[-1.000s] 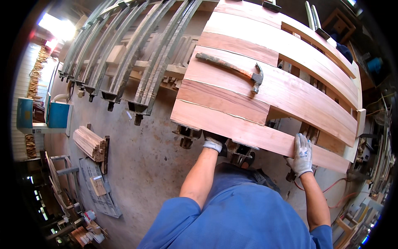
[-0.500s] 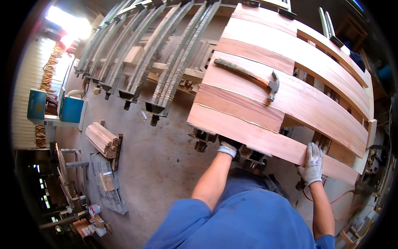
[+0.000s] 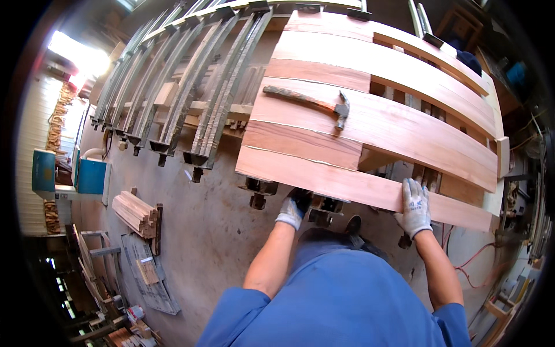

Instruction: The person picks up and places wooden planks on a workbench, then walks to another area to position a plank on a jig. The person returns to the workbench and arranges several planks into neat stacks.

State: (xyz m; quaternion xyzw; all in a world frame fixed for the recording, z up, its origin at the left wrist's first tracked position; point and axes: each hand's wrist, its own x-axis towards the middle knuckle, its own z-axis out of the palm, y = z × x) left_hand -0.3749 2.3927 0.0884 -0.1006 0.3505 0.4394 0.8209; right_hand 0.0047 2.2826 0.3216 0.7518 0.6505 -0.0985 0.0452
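A wide panel of pale reddish boards lies across clamps in front of me, its front board (image 3: pixel 324 184) nearest my body. My right hand (image 3: pixel 416 208), in a white glove, rests on that board with its fingers stretched flat over the top and the thumb at the front edge. My left hand (image 3: pixel 293 209), gloved in white and black, is at the front edge between two clamp ends; its fingertips are dark and partly hidden by the board. A claw hammer (image 3: pixel 306 103) with a worn handle lies on the panel, touched by neither hand. Pale beads run along the seams between the short boards.
Several long metal clamps (image 3: pixel 217 98) stand in a row to the left. On the floor are bundled wood strips (image 3: pixel 137 213) and a grey slab (image 3: pixel 151 277). A teal cabinet (image 3: pixel 91 170) stands at the left wall; a red hose (image 3: pixel 474 277) lies at right.
The view has shifted, so panel and hammer appear further left. More of my left glove shows at the board's edge. My right hand keeps its place on the board.
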